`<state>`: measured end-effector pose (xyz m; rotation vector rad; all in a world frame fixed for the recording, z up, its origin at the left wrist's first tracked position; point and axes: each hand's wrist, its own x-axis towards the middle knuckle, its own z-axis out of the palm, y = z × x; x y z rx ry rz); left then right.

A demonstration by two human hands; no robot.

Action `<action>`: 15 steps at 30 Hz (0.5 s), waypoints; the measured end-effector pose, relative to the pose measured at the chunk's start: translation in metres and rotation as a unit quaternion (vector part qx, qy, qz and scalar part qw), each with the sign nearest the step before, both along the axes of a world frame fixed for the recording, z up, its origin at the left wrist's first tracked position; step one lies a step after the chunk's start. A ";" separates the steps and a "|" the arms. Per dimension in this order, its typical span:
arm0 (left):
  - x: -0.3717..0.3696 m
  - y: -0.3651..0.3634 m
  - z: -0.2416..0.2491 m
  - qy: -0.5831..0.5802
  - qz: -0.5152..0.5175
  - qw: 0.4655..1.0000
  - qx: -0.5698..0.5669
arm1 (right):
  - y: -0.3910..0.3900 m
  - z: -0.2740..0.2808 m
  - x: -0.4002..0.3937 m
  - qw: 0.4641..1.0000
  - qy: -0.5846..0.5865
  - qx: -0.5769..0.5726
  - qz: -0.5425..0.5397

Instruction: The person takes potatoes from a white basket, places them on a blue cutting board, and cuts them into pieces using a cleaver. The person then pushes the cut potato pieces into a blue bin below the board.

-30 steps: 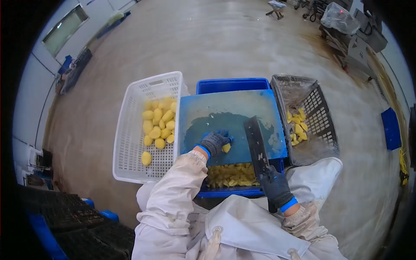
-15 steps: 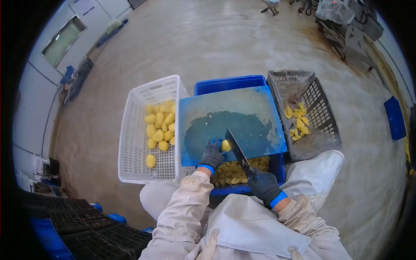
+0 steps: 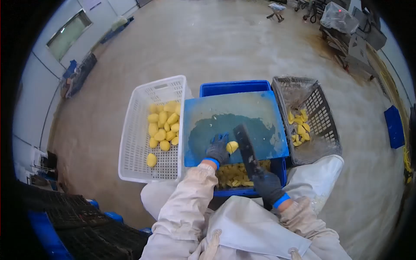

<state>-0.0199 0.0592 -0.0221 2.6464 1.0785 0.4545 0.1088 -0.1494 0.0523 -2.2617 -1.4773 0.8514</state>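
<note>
A peeled yellow potato (image 3: 232, 147) lies near the front edge of a blue cutting board (image 3: 203, 106), with a thin dark line across it. Just left of it, my gloved left hand (image 3: 218, 149) rests on the board, fingers stretched forward and apart, right beside the potato. My right hand (image 3: 266, 185), also gloved, is wrapped around the handle of a cleaver (image 3: 246, 147). The blade is blurred, to the right of the potato and apart from it. Cut potato pieces (image 3: 236, 175) fill the blue bin (image 3: 282, 171) beneath the board.
A white crate (image 3: 125, 147) with several whole peeled potatoes (image 3: 164, 121) stands left of the board. To the right, a grey crate (image 3: 327, 117) holds potato pieces (image 3: 300, 128). Dark stacked crates (image 3: 82, 221) are at lower left; wheeled equipment (image 3: 351, 39) stands at far right.
The cleaver has come away from the potato to the right, its blade turned. My left hand's fingers have spread, and the potato now shows more fully beside them. The view has shifted slightly.
</note>
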 end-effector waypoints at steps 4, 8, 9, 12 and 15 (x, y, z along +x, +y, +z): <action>0.033 -0.011 0.004 0.183 -0.228 0.956 0.000 | -0.012 0.019 0.031 0.956 0.090 0.272 -0.069; 0.020 -0.063 0.015 0.157 -0.291 0.942 -0.059 | -0.016 -0.016 0.071 0.976 0.093 0.192 -0.045; 0.011 -0.055 0.029 0.158 -0.272 0.947 -0.059 | -0.005 -0.011 0.071 0.981 0.028 0.191 -0.032; -0.009 -0.013 0.017 0.071 -0.164 0.975 -0.130 | 0.008 -0.011 0.077 0.989 -0.013 0.147 0.018; -0.066 0.077 0.046 -0.309 0.072 0.936 -0.150 | 0.037 0.001 0.065 0.994 -0.089 0.055 -0.043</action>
